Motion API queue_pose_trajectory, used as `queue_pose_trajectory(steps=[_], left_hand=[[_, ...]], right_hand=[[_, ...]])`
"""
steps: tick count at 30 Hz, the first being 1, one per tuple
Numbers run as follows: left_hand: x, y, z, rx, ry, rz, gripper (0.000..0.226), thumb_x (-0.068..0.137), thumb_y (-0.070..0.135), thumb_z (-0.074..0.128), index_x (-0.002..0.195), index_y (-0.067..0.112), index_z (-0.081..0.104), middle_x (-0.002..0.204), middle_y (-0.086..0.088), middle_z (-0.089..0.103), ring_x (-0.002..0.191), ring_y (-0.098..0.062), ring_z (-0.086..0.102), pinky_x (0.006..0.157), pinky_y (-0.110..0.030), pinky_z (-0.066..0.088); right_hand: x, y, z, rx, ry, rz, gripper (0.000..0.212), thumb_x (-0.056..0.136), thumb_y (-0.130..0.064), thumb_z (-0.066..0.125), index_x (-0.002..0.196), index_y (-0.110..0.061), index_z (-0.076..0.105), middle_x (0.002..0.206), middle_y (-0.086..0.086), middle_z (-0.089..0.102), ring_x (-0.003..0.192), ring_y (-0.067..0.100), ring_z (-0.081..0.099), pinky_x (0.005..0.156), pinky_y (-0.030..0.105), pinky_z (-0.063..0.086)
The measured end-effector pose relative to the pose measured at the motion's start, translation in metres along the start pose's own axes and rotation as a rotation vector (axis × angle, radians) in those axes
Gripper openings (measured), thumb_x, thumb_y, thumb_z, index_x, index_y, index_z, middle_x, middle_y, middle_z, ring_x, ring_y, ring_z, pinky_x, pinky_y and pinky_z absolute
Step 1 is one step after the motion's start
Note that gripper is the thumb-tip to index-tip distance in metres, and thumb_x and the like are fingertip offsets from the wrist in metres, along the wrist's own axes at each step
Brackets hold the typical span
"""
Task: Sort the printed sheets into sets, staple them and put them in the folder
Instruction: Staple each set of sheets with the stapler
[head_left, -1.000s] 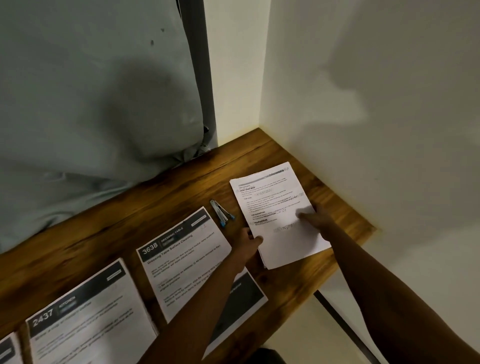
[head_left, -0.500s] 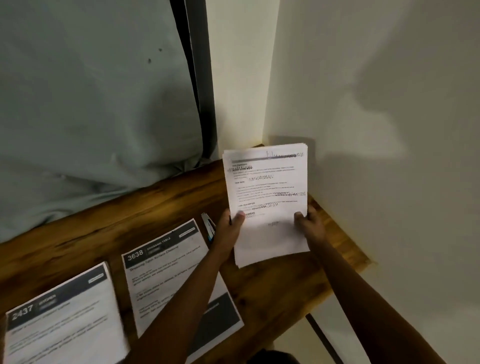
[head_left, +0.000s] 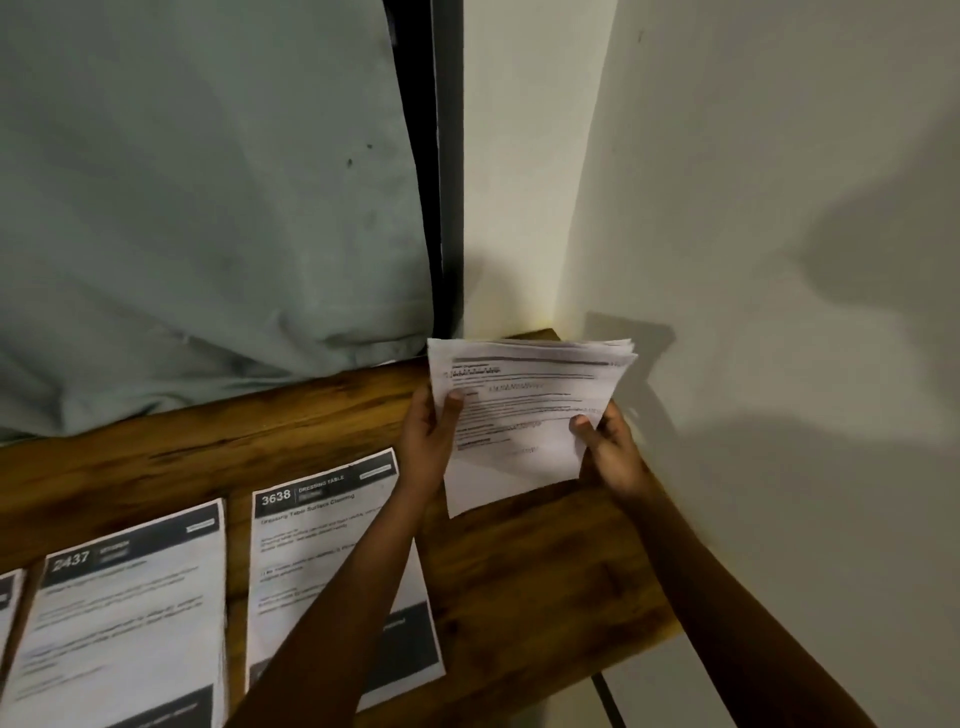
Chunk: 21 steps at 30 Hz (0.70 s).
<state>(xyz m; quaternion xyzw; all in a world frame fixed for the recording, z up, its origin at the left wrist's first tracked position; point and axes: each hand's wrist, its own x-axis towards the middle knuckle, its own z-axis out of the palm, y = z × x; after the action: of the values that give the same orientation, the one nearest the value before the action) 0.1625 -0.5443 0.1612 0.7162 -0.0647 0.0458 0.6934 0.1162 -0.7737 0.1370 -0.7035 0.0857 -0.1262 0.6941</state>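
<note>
- Head view, looking down at a wooden desk (head_left: 519, 571) set into a corner of pale wall (head_left: 779, 208), with a grey cloth (head_left: 208, 208) hanging behind its far edge.
- A second earlier the stack of printed sheets (head_left: 524, 410) lay flat near the far right corner of the desk. It was now lifted clear of the wood and tilted up toward the camera, above that same corner.
- Left hand (head_left: 428, 441) gripped the stack's left edge, thumb pressed on the printed front and fingers curled behind.
- Right hand (head_left: 610, 447) gripped the lower right edge the same way, thumb on the front and fingers hidden behind the paper.
- The stack sat between the two hands, touching both. Its top edges were fanned and uneven, so several loose pages made it up.
- Sheet headed 3638 (head_left: 322, 545) lay flat on the desk just left of the left hand, partly crossed by the left forearm.
- Sheet headed 2437 (head_left: 130, 623) lay beside it toward the left, and part of a third sheet (head_left: 8, 597) showed further left still.
- Judgement: sorting was likely at an early stage, with the lifted stack ready to be dealt out onto the laid-out sheets.
- No stapler and no folder could be seen at this moment.
</note>
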Motion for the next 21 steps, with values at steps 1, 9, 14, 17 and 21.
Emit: queue_pose_trajectory(steps=[1,9,14,17,21], left_hand=[[-0.001,0.002,0.0,-0.004,0.008,-0.005,0.068,0.076,0.072,0.055,0.12,0.02,0.057,0.114,0.006,0.067,0.101,-0.015,0.067,0.075,-0.036,0.058],[-0.006,0.02,0.003,-0.15,0.035,-0.03,0.017,0.086,0.027,0.064,0.1,0.018,0.066,0.099,0.004,0.072,0.09,-0.02,0.071,0.069,-0.033,0.059],[-0.005,0.034,-0.004,-0.204,-0.056,-0.014,0.024,0.081,0.025,0.067,0.101,0.011,0.066,0.102,-0.004,0.072,0.094,-0.029,0.07,0.076,-0.043,0.059],[0.003,0.048,-0.012,-0.225,-0.136,0.013,0.048,0.072,0.044,0.077,0.107,0.015,0.063,0.103,-0.004,0.071,0.097,-0.028,0.068,0.078,-0.039,0.059],[0.009,0.066,-0.013,-0.235,-0.221,0.036,0.051,0.066,0.055,0.077,0.106,0.026,0.068,0.104,0.002,0.072,0.094,-0.022,0.069,0.073,-0.032,0.059]], right_hand=[[0.001,-0.002,0.0,0.01,-0.015,-0.012,0.043,0.096,-0.003,0.05,0.138,-0.004,0.041,0.131,0.014,0.057,0.118,0.025,0.058,0.094,0.036,0.052],[0.002,-0.021,0.0,0.013,0.018,-0.054,0.033,0.097,-0.005,0.049,0.129,-0.001,0.052,0.115,0.0,0.068,0.107,0.022,0.065,0.087,0.033,0.055],[-0.001,-0.022,-0.002,0.043,0.037,-0.023,0.036,0.096,-0.003,0.05,0.132,-0.002,0.051,0.119,0.005,0.065,0.108,0.022,0.064,0.087,0.032,0.055],[-0.004,-0.03,-0.003,0.072,0.021,-0.03,0.034,0.093,0.001,0.052,0.127,-0.002,0.052,0.113,0.002,0.066,0.1,0.013,0.066,0.08,0.025,0.055],[-0.002,-0.052,-0.003,0.096,0.032,-0.087,0.032,0.092,-0.001,0.055,0.124,0.0,0.051,0.111,0.004,0.065,0.1,0.012,0.065,0.081,0.025,0.054]])
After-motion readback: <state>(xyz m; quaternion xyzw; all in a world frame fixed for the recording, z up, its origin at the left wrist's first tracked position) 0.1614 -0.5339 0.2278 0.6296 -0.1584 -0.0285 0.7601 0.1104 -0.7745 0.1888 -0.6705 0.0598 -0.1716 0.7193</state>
